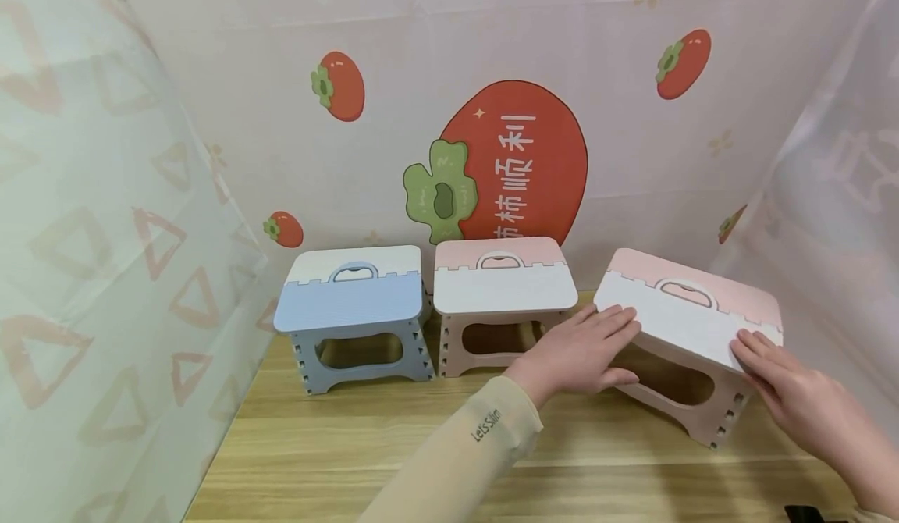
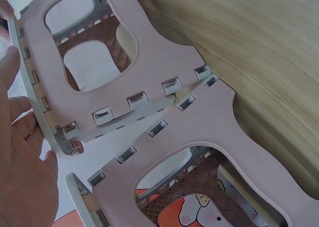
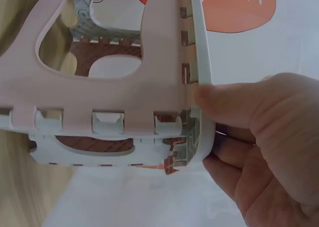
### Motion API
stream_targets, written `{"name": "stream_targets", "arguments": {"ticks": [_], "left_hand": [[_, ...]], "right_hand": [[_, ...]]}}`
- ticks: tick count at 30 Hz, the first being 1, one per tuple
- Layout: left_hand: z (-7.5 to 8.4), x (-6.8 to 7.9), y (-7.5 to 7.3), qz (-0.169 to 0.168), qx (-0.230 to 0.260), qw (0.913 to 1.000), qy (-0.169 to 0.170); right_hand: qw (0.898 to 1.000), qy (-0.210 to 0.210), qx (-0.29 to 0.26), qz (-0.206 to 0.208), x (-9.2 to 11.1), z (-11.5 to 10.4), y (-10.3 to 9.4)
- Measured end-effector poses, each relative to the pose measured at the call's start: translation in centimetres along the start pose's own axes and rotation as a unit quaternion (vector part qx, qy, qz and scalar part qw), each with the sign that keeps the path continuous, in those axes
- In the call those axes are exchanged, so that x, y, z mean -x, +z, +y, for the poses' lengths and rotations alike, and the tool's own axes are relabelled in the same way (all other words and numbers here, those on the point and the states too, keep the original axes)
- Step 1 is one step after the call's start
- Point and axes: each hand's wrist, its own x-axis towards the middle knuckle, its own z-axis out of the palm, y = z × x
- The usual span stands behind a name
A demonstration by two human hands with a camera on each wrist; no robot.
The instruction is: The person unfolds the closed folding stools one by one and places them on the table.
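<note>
A pink-and-white folding stool (image 1: 674, 312) stands at an angle on the right of the table. My left hand (image 1: 579, 351) rests its extended fingers on the front left of the white top; its thumb is spread away from them. In the left wrist view this left hand (image 2: 25, 142) lies along the top's edge, a ring on one finger. At the stool's right end my right hand (image 1: 801, 394) grips the top's edge. The right wrist view shows the right thumb (image 3: 229, 102) against the side below the rim, fingers bent on the other side, partly hidden.
A second pink-and-white folding stool (image 1: 506, 297) stands left of the angled one, and their near corners almost meet. Further left is a blue-and-white folding stool (image 1: 354, 312). Behind the wooden table (image 1: 316, 460) hangs a persimmon-printed cloth (image 1: 281, 78). A dark object (image 1: 804, 514) shows at the bottom right.
</note>
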Motion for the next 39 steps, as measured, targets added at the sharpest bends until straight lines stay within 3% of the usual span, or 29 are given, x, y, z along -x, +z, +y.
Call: {"name": "stream_targets", "arguments": {"ticks": [3,7,13,21,28,39], "left_hand": [[0.1,-0.1,0.0,-0.005,-0.004,1.0,-0.002],[0.2,-0.2,0.0,-0.009,-0.005,0.9999,-0.004],[0.4,-0.3,0.1,-0.013,-0.008,0.9998,-0.008],[0.5,-0.3,-0.1,-0.016,-0.011,0.9997,-0.014],[0.6,-0.3,-0.2,-0.015,-0.007,0.9997,-0.02],[0.8,-0.4,0.0,-0.022,-0.013,0.9992,-0.029]], "right_hand": [[1.0,0.011,0.004,-0.005,-0.3,0.2,0.2],[0.998,0.05,0.006,-0.043,-0.9,0.3,0.3],[0.989,0.101,0.018,-0.11,-1.9,0.2,0.3],[0.976,0.132,0.039,-0.168,-3.4,0.1,0.5],[0.98,0.12,0.036,-0.153,-4.0,0.4,1.1],[0.978,0.133,0.03,-0.157,-4.8,0.5,1.4]]}}
